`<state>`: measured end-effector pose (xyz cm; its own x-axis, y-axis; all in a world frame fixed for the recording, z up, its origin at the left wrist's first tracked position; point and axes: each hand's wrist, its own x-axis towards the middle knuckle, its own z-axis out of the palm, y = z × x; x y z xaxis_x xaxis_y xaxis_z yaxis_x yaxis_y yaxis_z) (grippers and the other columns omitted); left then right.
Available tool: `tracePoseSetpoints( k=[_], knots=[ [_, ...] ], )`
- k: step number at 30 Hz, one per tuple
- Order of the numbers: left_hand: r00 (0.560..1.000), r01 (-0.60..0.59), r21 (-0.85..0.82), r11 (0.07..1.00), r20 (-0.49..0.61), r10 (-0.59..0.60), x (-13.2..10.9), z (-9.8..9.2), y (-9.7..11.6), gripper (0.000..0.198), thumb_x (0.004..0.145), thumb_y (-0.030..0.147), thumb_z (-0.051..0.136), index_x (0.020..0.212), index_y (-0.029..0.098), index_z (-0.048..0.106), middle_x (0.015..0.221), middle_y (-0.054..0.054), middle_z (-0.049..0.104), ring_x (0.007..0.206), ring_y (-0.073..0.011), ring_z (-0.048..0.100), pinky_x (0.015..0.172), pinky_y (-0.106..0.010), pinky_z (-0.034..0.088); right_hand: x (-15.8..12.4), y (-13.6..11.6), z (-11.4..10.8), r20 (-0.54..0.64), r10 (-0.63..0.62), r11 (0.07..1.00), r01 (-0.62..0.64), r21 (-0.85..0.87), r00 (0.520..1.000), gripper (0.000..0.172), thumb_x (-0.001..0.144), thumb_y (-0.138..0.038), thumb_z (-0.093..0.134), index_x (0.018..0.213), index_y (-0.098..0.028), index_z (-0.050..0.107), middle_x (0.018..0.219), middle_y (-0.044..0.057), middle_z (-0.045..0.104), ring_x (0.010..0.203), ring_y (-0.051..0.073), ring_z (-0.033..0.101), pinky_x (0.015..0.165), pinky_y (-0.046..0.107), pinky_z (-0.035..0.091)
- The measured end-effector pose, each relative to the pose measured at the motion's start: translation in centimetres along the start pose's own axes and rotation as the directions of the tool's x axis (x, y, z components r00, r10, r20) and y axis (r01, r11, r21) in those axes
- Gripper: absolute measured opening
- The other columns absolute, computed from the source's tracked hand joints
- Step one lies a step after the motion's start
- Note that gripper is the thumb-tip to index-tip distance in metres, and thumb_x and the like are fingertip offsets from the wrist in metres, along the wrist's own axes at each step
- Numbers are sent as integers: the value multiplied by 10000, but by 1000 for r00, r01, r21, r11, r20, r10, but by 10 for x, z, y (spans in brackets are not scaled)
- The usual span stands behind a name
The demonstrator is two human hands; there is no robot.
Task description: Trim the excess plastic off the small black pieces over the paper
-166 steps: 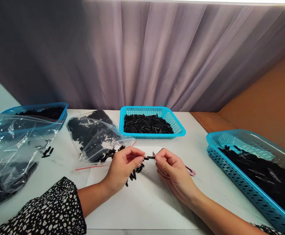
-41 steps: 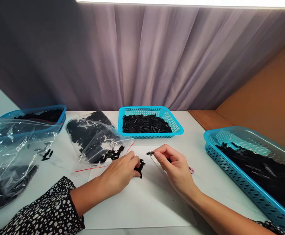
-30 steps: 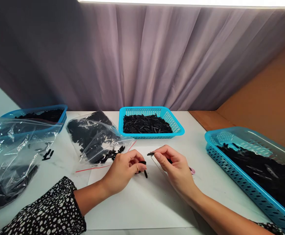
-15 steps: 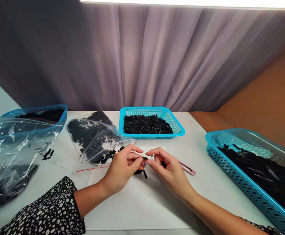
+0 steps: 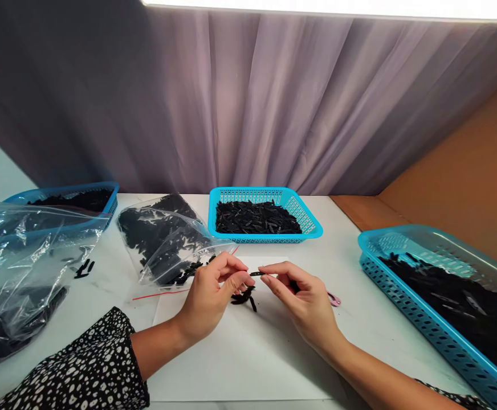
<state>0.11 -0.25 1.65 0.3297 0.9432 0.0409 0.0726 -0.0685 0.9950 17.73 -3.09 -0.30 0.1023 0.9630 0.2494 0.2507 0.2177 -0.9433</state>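
Observation:
My left hand [image 5: 212, 293] and my right hand [image 5: 302, 299] meet above a white sheet [image 5: 248, 353]. Together their fingertips pinch one small black plastic piece [image 5: 257, 274], held level between them. Just below it a few loose black pieces [image 5: 243, 298] lie on the sheet. A pink tool [image 5: 333, 298] shows partly behind my right hand, its grip hidden. An open clear bag of black pieces [image 5: 163, 236] lies left of my left hand.
A turquoise basket [image 5: 306, 213] of black pieces stands at the back centre. A larger turquoise basket [image 5: 428, 324] fills the right side. At far left lie a big clear bag [image 5: 21, 267] and a blue basket [image 5: 103, 188]. Stray black pieces [image 5: 84, 267] rest beside them.
My left hand picked a piece from the small pile and rose with it. My right hand came in to meet it, and both now hold one black piece between them.

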Motion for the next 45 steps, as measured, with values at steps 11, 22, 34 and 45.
tracePoseSetpoints(
  k=[11, 22, 34, 45],
  knots=[
    [999, 30, -141, 989, -27, -34, 6, 1, 2, 243, 875, 335, 607, 1055, 177, 650, 873, -62, 757, 797, -169, 689, 772, -306, 527, 2, -2, -1, 56, 82, 993, -86, 79, 995, 320, 863, -494, 604, 798, -191, 685, 594, -18, 484, 537, 133, 350, 504, 271, 280],
    [993, 117, -217, 969, 44, -110, 3, 1, 6, 229, 852, 377, 641, 924, 186, 538, 850, -65, 768, 746, -157, 697, 766, -308, 530, 3, -3, 1, 143, 212, 909, -249, 334, 967, 333, 845, -496, 635, 713, -205, 544, 532, -78, 331, 481, 95, 205, 451, 253, 146],
    [999, 39, -58, 998, -4, -39, 3, 0, 2, 158, 855, 221, 538, 841, 158, 682, 729, 2, 627, 588, -78, 550, 530, -191, 421, 3, -1, 2, 151, 210, 848, -257, 463, 966, 361, 835, -492, 674, 706, -206, 494, 513, -100, 303, 468, 77, 191, 444, 236, 139],
    [988, 123, -120, 985, 113, -110, -1, 7, 10, 251, 780, 385, 703, 746, 147, 633, 634, 21, 586, 579, -90, 534, 551, -210, 420, -8, -8, 4, 112, 17, 981, -38, 189, 994, 301, 907, -419, 585, 705, -199, 552, 596, -39, 448, 542, 112, 336, 503, 255, 273]
  ],
)
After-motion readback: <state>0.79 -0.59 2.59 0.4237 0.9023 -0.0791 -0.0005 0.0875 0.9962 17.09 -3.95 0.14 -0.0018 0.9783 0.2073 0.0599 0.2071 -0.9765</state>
